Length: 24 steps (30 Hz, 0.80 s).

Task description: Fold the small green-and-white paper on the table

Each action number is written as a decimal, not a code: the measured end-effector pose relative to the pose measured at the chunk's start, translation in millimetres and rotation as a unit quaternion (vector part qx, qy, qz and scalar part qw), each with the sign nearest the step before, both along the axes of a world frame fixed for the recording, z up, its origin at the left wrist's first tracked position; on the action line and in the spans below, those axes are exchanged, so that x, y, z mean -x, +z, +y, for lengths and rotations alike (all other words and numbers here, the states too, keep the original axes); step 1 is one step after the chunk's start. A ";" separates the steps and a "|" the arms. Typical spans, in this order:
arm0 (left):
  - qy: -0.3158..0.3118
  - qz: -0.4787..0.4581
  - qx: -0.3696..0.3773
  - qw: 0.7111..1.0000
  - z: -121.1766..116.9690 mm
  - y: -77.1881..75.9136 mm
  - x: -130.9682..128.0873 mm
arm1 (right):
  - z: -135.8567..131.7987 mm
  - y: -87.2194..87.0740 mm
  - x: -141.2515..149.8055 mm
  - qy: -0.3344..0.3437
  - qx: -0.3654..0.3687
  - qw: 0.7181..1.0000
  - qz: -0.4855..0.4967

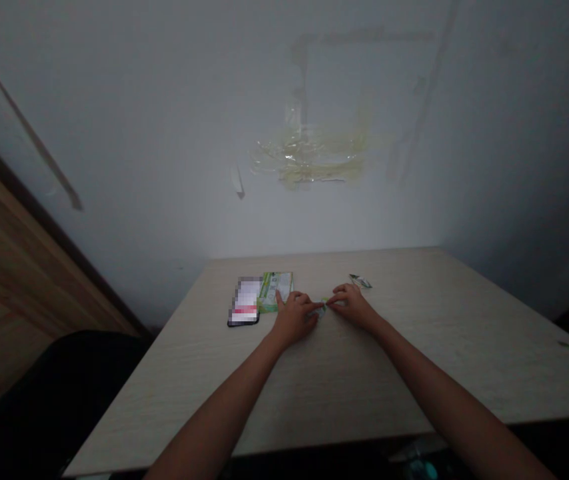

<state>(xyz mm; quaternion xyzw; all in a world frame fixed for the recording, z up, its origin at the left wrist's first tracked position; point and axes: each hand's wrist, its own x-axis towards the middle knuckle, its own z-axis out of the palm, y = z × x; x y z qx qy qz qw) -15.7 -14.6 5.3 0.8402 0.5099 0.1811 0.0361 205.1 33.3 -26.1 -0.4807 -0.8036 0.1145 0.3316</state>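
Between my two hands, low over the table, is a small green-and-whitish packet (pixel 323 308), mostly covered by fingers. My left hand (pixel 294 319) pinches its left side, with the index finger stretched along it and the thumb spread over toward the box. From the other side, the fingertips of my right hand (pixel 353 307) close on the packet's right edge. Just beyond my left hand lies a flat green-and-white printed box (pixel 277 285), partly hidden by that hand. A small torn-looking silvery-green wrapper (pixel 360 281) lies behind my right hand.
A phone (pixel 245 303) with a blurred screen lies left of the box. The pale wooden table (pixel 204 373) meets a wall (pixel 164 167) with old tape. A dark chair (pixel 54 393) stands at the left, and a small green scrap (pixel 565 345) lies near the right edge.
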 end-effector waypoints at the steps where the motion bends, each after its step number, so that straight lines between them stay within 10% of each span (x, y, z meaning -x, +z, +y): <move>1: -0.001 0.007 -0.001 1.000 -0.5 0.3 -0.2 | 0.3 0.1 -0.1 0.000 0.004 1.000 0.001; 24: 0.016 0.010 -0.034 0.999 -3.4 -3.8 -3.0 | 6.1 -5.6 -0.4 -0.016 0.033 0.998 0.046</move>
